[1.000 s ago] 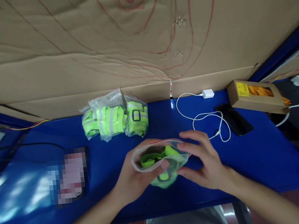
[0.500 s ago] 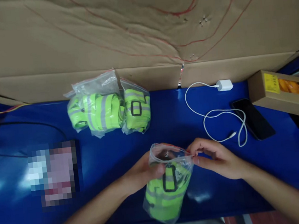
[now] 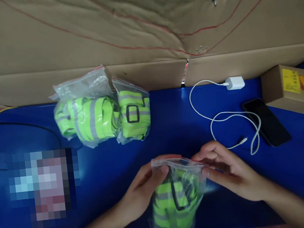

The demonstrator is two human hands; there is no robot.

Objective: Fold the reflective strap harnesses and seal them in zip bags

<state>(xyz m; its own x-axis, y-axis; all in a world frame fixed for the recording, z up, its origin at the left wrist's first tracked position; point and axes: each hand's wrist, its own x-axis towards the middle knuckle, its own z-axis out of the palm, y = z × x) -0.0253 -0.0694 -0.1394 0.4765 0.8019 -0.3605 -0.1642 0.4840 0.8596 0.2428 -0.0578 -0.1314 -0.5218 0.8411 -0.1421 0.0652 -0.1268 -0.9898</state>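
Note:
Both hands grip the top of a clear zip bag [image 3: 199,181] near the table's front edge. Inside it is a rolled neon-green strap [image 3: 169,203] with grey reflective stripes and a black rectangular buckle [image 3: 181,196]. My left hand [image 3: 146,187] pinches the bag's upper left side, thumb in front and fingers behind. At the upper right corner, my right hand [image 3: 228,169] holds the bag's edge between thumb and fingers. The bag's red-lined mouth now lies nearly flat between the hands; whether it is sealed I cannot tell.
Several similar bagged green straps [image 3: 95,116] lie at the back left against a cardboard panel [image 3: 148,74]. To the right are a white charger [image 3: 235,83] with its cable, a black phone [image 3: 268,123] and a cardboard box [image 3: 276,86]. A pixelated patch covers something at left.
The bag's mouth, rounded and gaping before, has been drawn flat. Both hands and the bag appear slightly lower and to the right, while the whole view has shifted a little.

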